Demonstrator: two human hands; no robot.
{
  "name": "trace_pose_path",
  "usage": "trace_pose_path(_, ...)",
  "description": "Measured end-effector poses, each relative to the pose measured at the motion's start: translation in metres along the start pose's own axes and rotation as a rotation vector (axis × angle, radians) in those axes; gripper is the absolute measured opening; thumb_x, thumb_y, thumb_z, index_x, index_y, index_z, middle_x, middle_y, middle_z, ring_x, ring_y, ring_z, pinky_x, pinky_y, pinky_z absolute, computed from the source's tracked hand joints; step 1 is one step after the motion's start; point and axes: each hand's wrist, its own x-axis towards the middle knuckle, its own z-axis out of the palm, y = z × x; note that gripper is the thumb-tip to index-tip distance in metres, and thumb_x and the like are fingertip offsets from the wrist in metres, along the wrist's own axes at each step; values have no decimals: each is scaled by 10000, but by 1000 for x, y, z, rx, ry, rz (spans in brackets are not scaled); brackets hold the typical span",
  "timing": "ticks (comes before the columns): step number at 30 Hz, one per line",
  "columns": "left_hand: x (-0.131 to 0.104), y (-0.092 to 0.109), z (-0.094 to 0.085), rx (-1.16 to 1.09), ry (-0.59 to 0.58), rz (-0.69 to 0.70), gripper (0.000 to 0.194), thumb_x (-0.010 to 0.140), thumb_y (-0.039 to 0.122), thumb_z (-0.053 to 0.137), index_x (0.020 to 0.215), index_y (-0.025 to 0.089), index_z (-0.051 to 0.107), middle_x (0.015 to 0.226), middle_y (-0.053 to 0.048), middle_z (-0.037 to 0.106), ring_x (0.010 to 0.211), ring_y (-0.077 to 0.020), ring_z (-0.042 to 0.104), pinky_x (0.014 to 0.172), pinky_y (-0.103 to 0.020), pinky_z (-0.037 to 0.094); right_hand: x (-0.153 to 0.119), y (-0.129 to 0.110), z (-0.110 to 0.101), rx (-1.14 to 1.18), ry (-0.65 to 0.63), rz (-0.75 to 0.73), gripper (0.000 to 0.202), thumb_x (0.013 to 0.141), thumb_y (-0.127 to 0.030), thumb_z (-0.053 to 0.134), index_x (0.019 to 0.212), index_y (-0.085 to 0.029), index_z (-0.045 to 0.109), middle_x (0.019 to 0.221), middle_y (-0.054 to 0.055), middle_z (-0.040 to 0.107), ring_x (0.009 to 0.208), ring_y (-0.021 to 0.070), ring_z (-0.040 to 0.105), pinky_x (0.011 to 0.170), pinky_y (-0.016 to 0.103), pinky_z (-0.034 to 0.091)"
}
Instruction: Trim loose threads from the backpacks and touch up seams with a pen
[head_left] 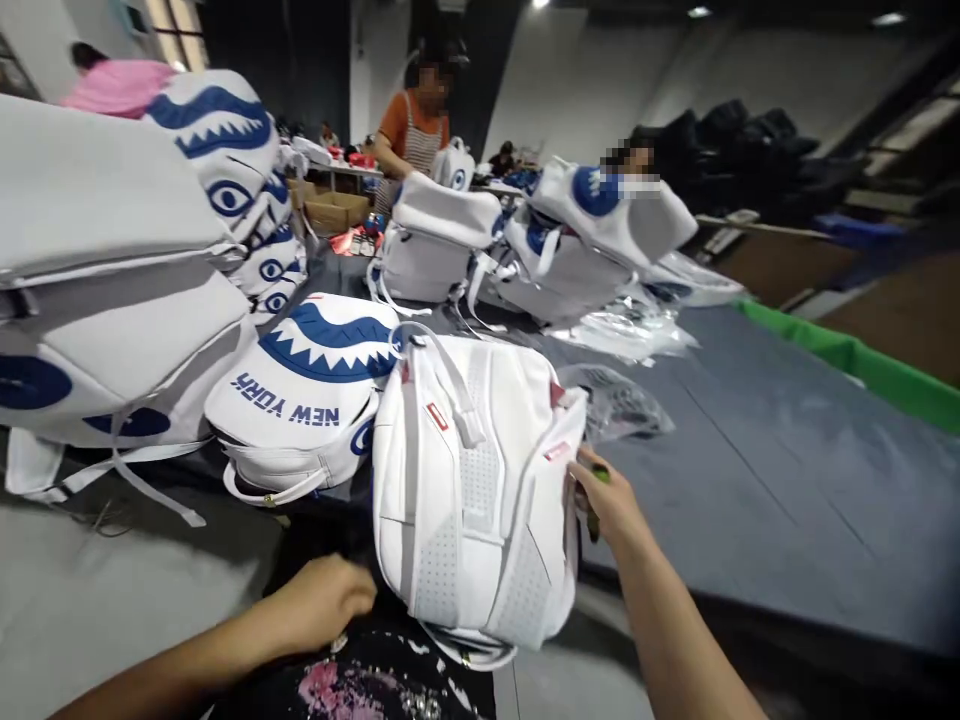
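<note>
A white backpack [480, 480] stands tilted at the table's near edge, its padded back and shoulder straps facing me. My right hand [609, 500] grips its right side edge, and a small green and dark item [600, 473], too hidden to name, shows at the fingers. Left of the backpack's lower part, my left hand [322, 600] is closed in a loose fist, apart from it and close to my dark patterned shirt [352, 690]. Its palm is hidden. A second white backpack [300, 400] with blue teeth and NEW YORK lettering lies just left of the first.
Large white backpacks [112, 300] are piled at the left. More bags [442, 240] stand at the back of the dark table [750, 480], by clear plastic wrapping [630, 330]. A green strip [847, 360] edges the far right. A person in orange [397, 130] stands behind.
</note>
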Motion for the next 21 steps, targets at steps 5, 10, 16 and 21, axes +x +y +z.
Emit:
trace_pose_path(5,70,36,3,501,312,555,552,972,527,502,1391,175,579,1441,-171,573,1392,-348,478,1147,-528,373,-19,-13,8,-542,-74,-251,488,843,-306,543,1296,-170,663,928,72,733,850,217,670,735,295,497)
trace_pose_path(10,120,3,77,854,241,661,800,930,643,518,1537,137,391,1602,-226,354,1511,-377,301,1218,-549,244,-85,-36,14,-1014,110,-389,475,920,-228,514,1387,-185,586,1273,162,669,1120,290,643,879,354,519)
trace_pose_path(16,114,-31,85,816,350,704,580,944,533,549,1403,178,573,1423,-172,575,1377,-344,489,1204,-520,289,-92,-62,60,-1271,-237,-505,330,970,-126,430,1249,-140,606,1204,206,681,1127,258,658,842,316,549)
trace_pose_path(21,108,-30,78,798,267,695,485,974,379,490,1413,196,583,1406,-158,600,1346,-330,515,1192,-526,337,-59,-37,0,-1275,-23,-29,414,1013,-382,467,1249,-64,585,1141,252,681,1005,334,702,812,405,554)
